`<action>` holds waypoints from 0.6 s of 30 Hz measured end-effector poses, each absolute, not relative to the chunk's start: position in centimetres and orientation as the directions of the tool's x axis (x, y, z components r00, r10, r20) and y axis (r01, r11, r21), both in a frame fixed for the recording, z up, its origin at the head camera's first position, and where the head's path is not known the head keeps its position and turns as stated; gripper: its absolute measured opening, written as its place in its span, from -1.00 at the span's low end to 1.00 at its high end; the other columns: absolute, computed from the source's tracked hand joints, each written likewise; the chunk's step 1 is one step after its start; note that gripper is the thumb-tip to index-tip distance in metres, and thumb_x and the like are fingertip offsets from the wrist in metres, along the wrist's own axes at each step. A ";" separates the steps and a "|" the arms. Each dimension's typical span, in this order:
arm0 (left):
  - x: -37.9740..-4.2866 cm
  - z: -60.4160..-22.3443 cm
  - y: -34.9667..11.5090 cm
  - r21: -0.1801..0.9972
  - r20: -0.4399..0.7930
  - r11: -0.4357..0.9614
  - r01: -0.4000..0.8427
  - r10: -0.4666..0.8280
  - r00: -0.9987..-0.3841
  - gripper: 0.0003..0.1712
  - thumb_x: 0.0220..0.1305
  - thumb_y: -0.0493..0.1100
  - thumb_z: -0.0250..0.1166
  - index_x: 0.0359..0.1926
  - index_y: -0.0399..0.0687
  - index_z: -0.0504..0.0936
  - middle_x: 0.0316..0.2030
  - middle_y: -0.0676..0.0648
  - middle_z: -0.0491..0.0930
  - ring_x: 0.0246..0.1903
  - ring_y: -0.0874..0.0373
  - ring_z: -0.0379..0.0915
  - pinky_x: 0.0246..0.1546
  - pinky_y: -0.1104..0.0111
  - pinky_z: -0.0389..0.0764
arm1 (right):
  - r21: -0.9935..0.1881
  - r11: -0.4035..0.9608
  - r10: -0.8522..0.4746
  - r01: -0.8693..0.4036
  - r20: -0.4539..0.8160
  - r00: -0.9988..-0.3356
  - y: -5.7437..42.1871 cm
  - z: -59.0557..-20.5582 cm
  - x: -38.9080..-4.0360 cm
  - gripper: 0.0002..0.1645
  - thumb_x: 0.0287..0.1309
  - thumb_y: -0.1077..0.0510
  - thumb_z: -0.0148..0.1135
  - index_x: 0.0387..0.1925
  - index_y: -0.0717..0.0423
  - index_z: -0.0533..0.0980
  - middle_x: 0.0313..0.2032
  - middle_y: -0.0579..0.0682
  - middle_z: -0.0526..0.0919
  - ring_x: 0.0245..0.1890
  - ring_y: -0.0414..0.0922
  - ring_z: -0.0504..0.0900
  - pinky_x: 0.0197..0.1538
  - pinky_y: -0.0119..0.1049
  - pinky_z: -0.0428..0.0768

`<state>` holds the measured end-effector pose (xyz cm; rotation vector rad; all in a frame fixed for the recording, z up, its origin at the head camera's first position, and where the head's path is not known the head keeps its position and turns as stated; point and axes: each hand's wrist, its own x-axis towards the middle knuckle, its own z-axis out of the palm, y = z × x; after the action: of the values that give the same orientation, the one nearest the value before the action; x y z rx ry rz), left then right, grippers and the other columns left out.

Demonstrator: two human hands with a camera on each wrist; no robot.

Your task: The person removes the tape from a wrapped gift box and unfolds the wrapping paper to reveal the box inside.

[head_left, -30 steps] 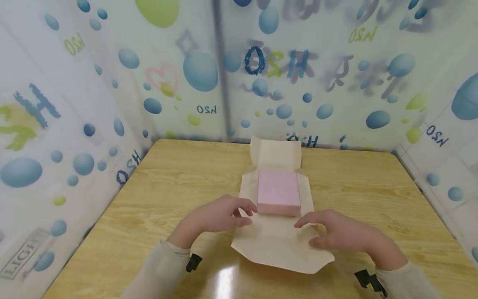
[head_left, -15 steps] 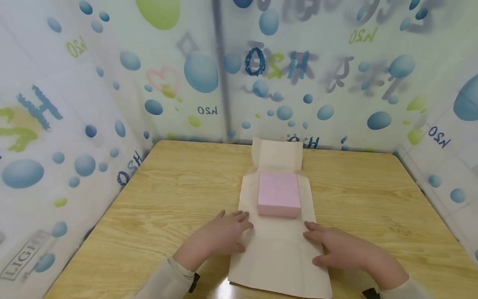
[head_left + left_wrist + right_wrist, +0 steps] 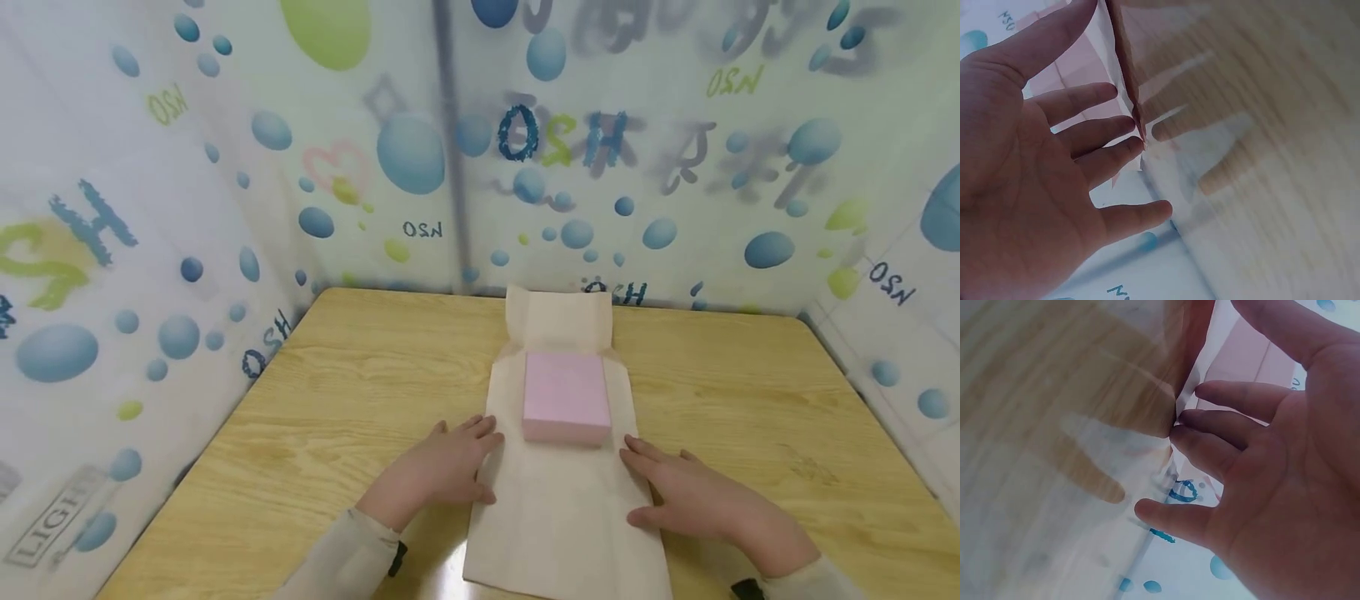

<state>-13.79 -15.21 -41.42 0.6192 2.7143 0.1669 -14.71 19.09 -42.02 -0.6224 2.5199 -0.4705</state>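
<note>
A pink box (image 3: 566,390) lies on a long sheet of cream wrapping paper (image 3: 562,529) with crease lines, its far end curling up. My left hand (image 3: 442,468) is at the paper's left edge, fingers extended and fingertips on or just over it. On the opposite edge rests my right hand (image 3: 693,497), its fingers likewise stretched out. In the left wrist view, the left hand's fingers (image 3: 1094,134) are spread with the paper's edge by their tips. The right wrist view has the right hand's fingers (image 3: 1210,444) spread in the same way. Neither hand grips anything.
The wooden table (image 3: 360,367) has a glossy, reflective surface. Behind it and at both sides hang pale curtains (image 3: 547,167) printed with blue and green drops.
The near part of the paper, bent up and angled at its end before, now lies flat toward me. Both hands have moved nearer and outward from the box to the paper's side edges.
</note>
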 end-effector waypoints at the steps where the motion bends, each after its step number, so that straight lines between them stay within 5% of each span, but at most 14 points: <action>1: -14.0 -41.4 -15.2 0.189 -0.307 0.899 0.395 0.436 -0.846 -0.03 0.30 0.21 0.49 0.59 -0.01 0.35 0.67 -0.13 0.17 0.66 -0.09 0.09 0.52 -0.36 0.23 | -0.431 0.836 -0.509 -0.339 -0.381 -0.772 19.1 -42.0 -14.9 0.09 0.24 -0.21 0.51 0.55 0.30 0.30 0.63 0.35 0.16 0.57 0.34 0.31 0.46 0.64 0.05; 10: -15.6 -41.8 -15.1 0.204 -0.303 0.907 0.368 0.417 -0.857 -0.13 0.41 0.17 0.42 0.58 -0.04 0.35 0.67 -0.14 0.15 0.67 -0.10 0.06 0.52 -0.38 0.22 | -0.387 0.865 -0.468 -0.319 -0.398 -0.789 19.2 -42.5 -16.5 0.10 0.23 -0.22 0.50 0.54 0.34 0.31 0.63 0.40 0.12 0.58 0.38 0.25 0.42 0.68 0.04; 18: -15.6 -42.0 -15.0 0.229 -0.291 0.906 0.356 0.413 -0.863 -0.17 0.31 0.13 0.51 0.51 0.03 0.46 0.65 -0.12 0.22 0.65 -0.07 0.12 0.49 -0.44 0.21 | -0.384 0.870 -0.457 -0.309 -0.397 -0.796 18.9 -42.4 -16.6 0.06 0.17 -0.15 0.57 0.48 0.39 0.38 0.59 0.44 0.18 0.54 0.43 0.29 0.44 0.63 0.12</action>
<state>-15.57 -15.05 -42.03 0.5683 2.7334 0.2389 -16.61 18.93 -42.36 -0.5589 2.5532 -0.4138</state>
